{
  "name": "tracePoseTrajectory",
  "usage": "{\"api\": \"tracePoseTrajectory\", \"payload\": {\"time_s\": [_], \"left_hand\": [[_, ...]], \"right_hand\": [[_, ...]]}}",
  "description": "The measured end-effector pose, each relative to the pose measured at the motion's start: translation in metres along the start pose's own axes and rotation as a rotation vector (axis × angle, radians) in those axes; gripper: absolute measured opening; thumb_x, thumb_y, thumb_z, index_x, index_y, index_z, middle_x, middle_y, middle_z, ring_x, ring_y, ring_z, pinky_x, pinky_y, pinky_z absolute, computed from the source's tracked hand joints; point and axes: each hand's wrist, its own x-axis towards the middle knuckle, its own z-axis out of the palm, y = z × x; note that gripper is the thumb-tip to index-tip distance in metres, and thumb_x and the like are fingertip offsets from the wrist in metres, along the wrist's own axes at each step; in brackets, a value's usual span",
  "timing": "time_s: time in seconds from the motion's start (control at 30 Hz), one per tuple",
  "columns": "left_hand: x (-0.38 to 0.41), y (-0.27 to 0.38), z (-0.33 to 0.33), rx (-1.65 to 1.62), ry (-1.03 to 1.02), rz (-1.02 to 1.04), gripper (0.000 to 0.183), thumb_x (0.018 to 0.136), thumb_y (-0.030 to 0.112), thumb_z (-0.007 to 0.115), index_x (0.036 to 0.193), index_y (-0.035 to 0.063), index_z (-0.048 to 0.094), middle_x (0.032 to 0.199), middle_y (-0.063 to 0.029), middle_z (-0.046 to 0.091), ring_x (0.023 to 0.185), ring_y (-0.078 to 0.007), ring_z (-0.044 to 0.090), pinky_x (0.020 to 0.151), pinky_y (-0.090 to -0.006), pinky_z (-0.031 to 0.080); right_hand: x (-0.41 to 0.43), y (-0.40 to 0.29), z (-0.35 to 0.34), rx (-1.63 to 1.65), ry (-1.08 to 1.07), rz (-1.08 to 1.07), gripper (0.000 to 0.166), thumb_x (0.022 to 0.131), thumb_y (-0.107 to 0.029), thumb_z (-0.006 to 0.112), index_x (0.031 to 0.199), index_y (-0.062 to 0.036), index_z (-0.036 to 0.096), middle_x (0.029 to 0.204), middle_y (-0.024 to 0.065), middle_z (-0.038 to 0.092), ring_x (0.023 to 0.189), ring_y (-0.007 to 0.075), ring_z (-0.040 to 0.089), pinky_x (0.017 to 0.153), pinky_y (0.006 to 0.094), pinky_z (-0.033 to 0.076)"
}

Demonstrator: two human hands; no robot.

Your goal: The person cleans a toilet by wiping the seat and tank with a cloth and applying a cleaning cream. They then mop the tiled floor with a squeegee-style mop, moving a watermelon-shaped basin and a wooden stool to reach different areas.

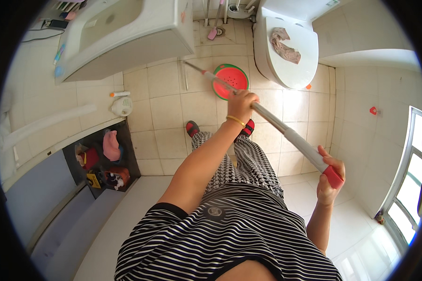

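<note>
A long metal pole (pixel 271 116) with a grey sleeve and a red end cap runs diagonally across the view. My left hand (pixel 243 102), with a yellow bangle at the wrist, is closed around its middle. At the near end, my right hand (pixel 332 172) holds the pole by the red cap. The far end is blurred and reaches the floor tiles beside a thin, pale upright-looking bar (pixel 184 75); whether they join I cannot tell. Partly behind the pole lies a red basin (pixel 234 75) with a green rim and dark seed-like dots.
A white toilet (pixel 293 75) bears a crumpled cloth (pixel 284 47) on its lid. The washbasin cabinet (pixel 133 56) juts out at upper left. Near the left wall are a white jug (pixel 122 106) and a dark shelf (pixel 128 154) of items. A pink-headed tool (pixel 212 33) stands near the drain.
</note>
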Motion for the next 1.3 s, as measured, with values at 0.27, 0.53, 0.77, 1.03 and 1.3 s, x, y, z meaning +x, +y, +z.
{"api": "tracePoseTrajectory", "payload": {"time_s": [0.27,0.53,0.77,1.03,1.3], "left_hand": [[-0.048,-0.034,-0.03,0.13,0.25,-0.32,0.006,0.075,0.008,0.067,0.079,0.0063,0.063,0.074,-0.0088,0.062,0.077,-0.0282,0.058,0.076,-0.037,0.044],[0.036,0.006,0.037,0.007,0.087,-0.064,0.002,0.075,0.017,0.065,0.075,0.0153,0.064,0.076,-0.0006,0.064,0.077,-0.0221,0.059,0.082,-0.038,0.037],[0.007,-0.007,0.024,0.162,-0.071,-0.055,0.003,0.076,0.019,0.062,0.074,0.0168,0.061,0.074,0.0032,0.06,0.083,-0.0183,0.058,0.096,-0.0505,0.029],[-0.073,-0.095,-0.054,0.468,-0.231,-0.278,0.006,0.074,0.021,0.065,0.071,0.0179,0.061,0.08,0.0041,0.061,0.096,-0.018,0.056,0.103,-0.0564,0.021],[-0.09,-0.17,-0.078,0.544,-0.413,-0.28,0.023,0.076,0.028,0.069,0.097,0.0188,0.065,0.095,-0.0013,0.063,0.106,-0.0226,0.053,0.103,-0.0514,0.026]], "right_hand": [[0.044,0.011,0.056,0.178,-0.083,0.185,0.032,0.074,-0.003,0.068,0.099,-0.0034,0.049,0.112,0.0202,0.061,0.106,0.0189,0.056,0.093,0.0315,0.041],[0.06,-0.019,-0.012,0.095,0.135,-0.028,0.022,0.081,-0.008,0.062,0.095,0.0012,0.047,0.108,0.0319,0.058,0.103,0.0408,0.058,0.091,0.0442,0.046],[0.025,0.022,-0.021,0.119,0.195,0.216,0.029,0.075,-0.002,0.062,0.102,0.0002,0.052,0.103,0.013,0.053,0.086,0.0223,0.057,0.083,0.0388,0.051],[0.017,0.068,0.064,-0.014,-0.15,0.559,0.035,0.07,-0.008,0.074,0.102,-0.004,0.059,0.093,0.0054,0.061,0.088,0.0143,0.057,0.08,0.0276,0.046],[0.01,0.124,0.132,0.266,-0.042,0.638,0.032,0.075,-0.014,0.073,0.102,-0.0046,0.058,0.101,0.0058,0.059,0.095,0.015,0.055,0.084,0.0303,0.044]]}}
